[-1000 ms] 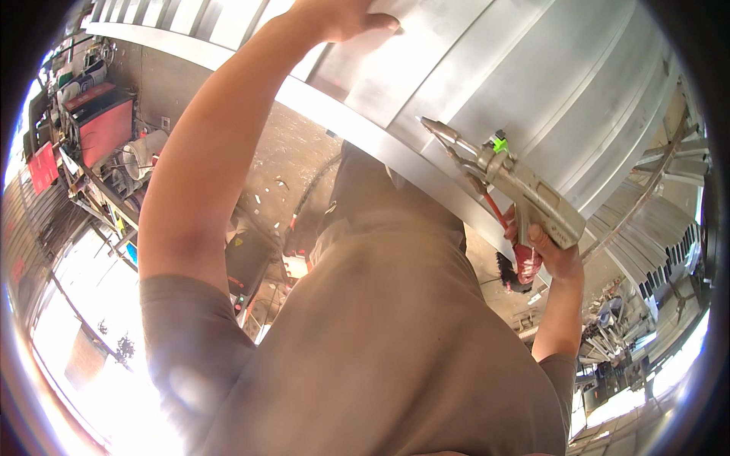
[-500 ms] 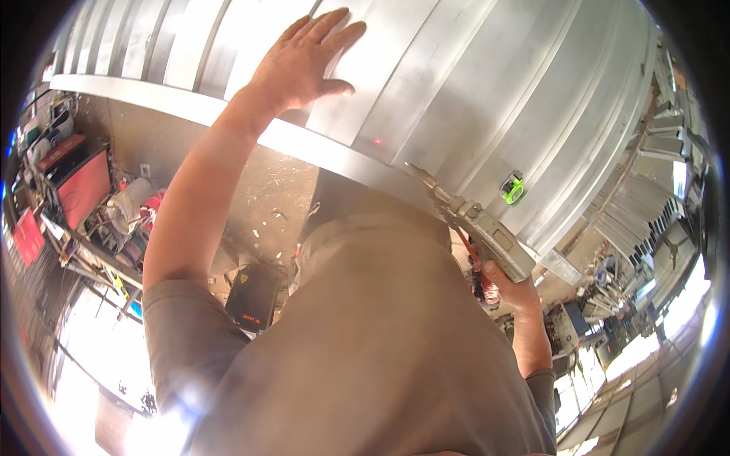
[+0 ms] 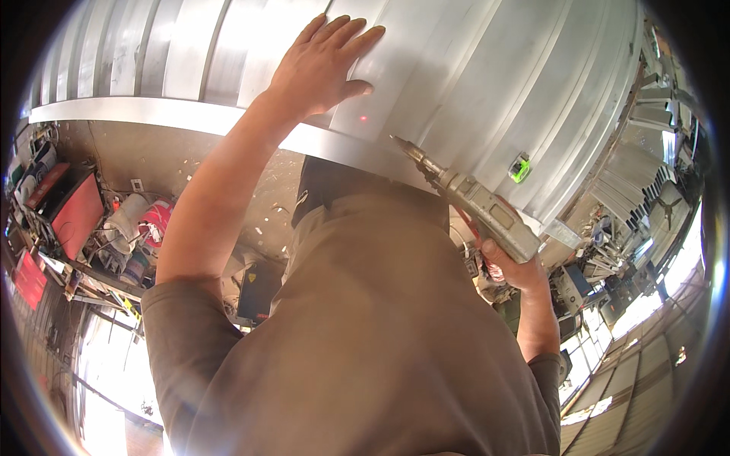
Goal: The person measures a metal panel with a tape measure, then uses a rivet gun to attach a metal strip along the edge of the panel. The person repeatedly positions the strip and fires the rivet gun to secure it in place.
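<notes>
Risen higher onto ribbed metal panel (image 3: 471,68): left hand (image 3: 323,64), grip open, palm flat. Right hand (image 3: 511,266) grip closed around torch-like tool (image 3: 471,197), nozzle now nearer panel edge, ready.

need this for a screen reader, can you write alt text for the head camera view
A person's left hand presses flat against a large ribbed sheet-metal panel, while the right hand grips a grey handheld metal tool whose pointed nozzle aims at the panel's lower edge near a small red light dot. The person's brown shirt fills the lower frame, with cluttered workshop shelves at left.
</notes>
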